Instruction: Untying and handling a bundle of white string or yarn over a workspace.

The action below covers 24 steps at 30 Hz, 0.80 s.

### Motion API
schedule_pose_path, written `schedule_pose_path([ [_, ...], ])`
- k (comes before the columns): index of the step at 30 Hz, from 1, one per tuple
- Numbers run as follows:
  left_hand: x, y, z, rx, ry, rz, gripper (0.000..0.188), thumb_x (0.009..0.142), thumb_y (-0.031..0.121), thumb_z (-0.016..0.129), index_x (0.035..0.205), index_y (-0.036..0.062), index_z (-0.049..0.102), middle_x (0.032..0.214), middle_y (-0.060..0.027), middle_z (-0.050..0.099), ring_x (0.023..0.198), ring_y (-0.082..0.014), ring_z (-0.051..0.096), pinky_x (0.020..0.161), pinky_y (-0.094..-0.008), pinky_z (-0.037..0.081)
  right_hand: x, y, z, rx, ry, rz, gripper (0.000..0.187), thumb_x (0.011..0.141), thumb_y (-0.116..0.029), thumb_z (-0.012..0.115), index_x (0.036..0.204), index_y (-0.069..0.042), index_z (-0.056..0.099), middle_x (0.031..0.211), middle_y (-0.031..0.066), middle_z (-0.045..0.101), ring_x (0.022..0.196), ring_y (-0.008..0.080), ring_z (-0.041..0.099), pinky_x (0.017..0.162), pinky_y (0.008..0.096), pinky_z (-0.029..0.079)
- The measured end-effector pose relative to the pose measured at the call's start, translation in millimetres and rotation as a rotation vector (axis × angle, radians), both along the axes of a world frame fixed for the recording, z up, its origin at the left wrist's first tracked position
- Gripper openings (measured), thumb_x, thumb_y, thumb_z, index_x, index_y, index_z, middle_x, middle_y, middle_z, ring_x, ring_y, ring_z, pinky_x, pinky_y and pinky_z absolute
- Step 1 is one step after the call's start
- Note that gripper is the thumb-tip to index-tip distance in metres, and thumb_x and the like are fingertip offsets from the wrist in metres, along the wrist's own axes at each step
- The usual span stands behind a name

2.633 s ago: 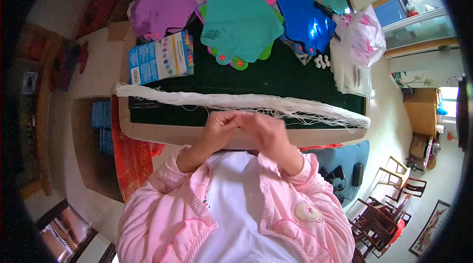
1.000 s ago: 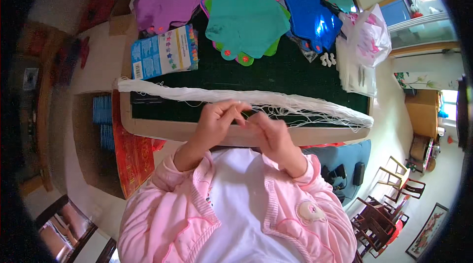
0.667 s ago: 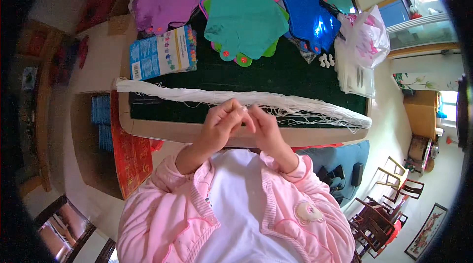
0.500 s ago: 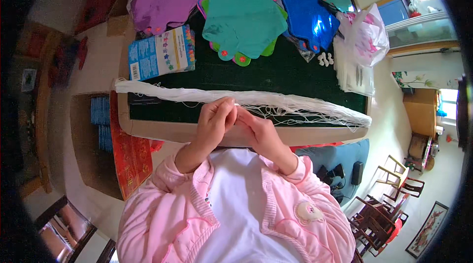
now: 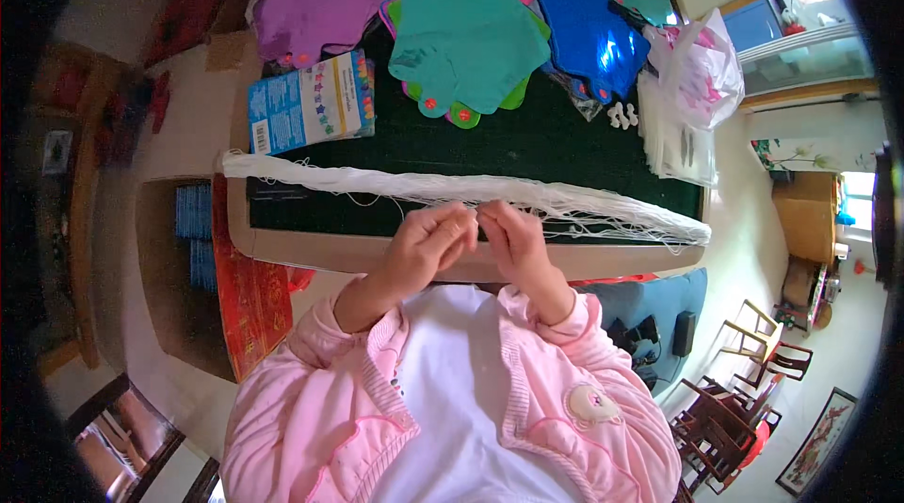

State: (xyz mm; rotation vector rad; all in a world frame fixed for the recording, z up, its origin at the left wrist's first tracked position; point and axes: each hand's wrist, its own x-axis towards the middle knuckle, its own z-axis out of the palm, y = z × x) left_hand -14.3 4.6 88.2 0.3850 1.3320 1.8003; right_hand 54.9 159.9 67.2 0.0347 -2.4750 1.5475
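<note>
My left hand (image 5: 431, 244) and my right hand (image 5: 518, 244) are held close together in front of my chest, at the table's near edge. Both have thumb and fingers pinched, the fingertips almost meeting. What lies in either pinch is too small or hidden to make out. Just beyond the fingertips, a long hank of white string (image 5: 405, 185) stretches across the table from left to right. Its strands are bunched tightly on the left and hang looser on the right.
Beyond the string lie teal felt shapes (image 5: 461, 41), a purple one (image 5: 315, 8) and a blue one (image 5: 593, 37). A blue and white printed packet (image 5: 306, 103) is at left, a white plastic bag (image 5: 702, 74) at right. Dark green cloth (image 5: 414, 145) covers the table.
My hands have come slightly nearer my body, and the right has turned more upright, its fingers curling in. The white string remains in place.
</note>
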Motion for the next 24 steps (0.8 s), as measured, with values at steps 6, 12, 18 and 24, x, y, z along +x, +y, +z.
schedule_pose_path([
  [6, -2, 9, -18, -0.151, 0.443, 0.238, 0.022, 0.093, 0.018, 0.048, 0.080, 0.0020, 0.057, 0.060, -0.0028, 0.052, 0.049, -0.0093, 0.045, 0.044, -0.0250, 0.035, 2, -17, 1, 0.011, 0.015, 0.047, 0.012, 0.082, -0.001, 0.056, 0.094, -0.001, 0.055, 0.080, 0.0137, 0.057, 0.071, 0.0326, 0.058, 0.060, 0.0364, 0.047],
  [12, 4, 2, -12, -0.288, 0.680, -0.002, 0.024, 0.092, 0.016, 0.046, 0.077, -0.0013, 0.054, 0.061, -0.0045, 0.050, 0.057, -0.0131, 0.051, 0.054, -0.0283, 0.040, 1, 8, -6, 0.120, -0.132, -0.048, 0.012, 0.085, -0.011, 0.057, 0.078, -0.001, 0.057, 0.066, 0.0155, 0.052, 0.055, 0.0284, 0.049, 0.049, 0.0339, 0.039],
  [18, 0, -49, 55, 0.215, 0.021, 0.028, 0.035, 0.094, 0.022, 0.046, 0.065, 0.0035, 0.046, 0.056, -0.0022, 0.045, 0.049, -0.0104, 0.041, 0.045, -0.0242, 0.031, -10, 15, -52, -0.063, -0.325, -0.229, 0.026, 0.091, -0.018, 0.051, 0.073, 0.000, 0.056, 0.057, 0.0076, 0.047, 0.050, 0.0143, 0.039, 0.048, 0.0300, 0.034],
  [24, -6, -27, 68, 0.059, -0.106, 0.097, 0.041, 0.096, 0.030, 0.041, 0.061, 0.0096, 0.033, 0.064, -0.0094, 0.054, 0.043, -0.0056, 0.027, 0.038, -0.0205, 0.019, -18, 10, -14, -0.302, -0.191, -0.077, 0.034, 0.095, -0.028, 0.043, 0.101, 0.003, 0.057, 0.094, 0.0073, 0.059, 0.089, 0.0138, 0.053, 0.078, 0.0260, 0.041],
])
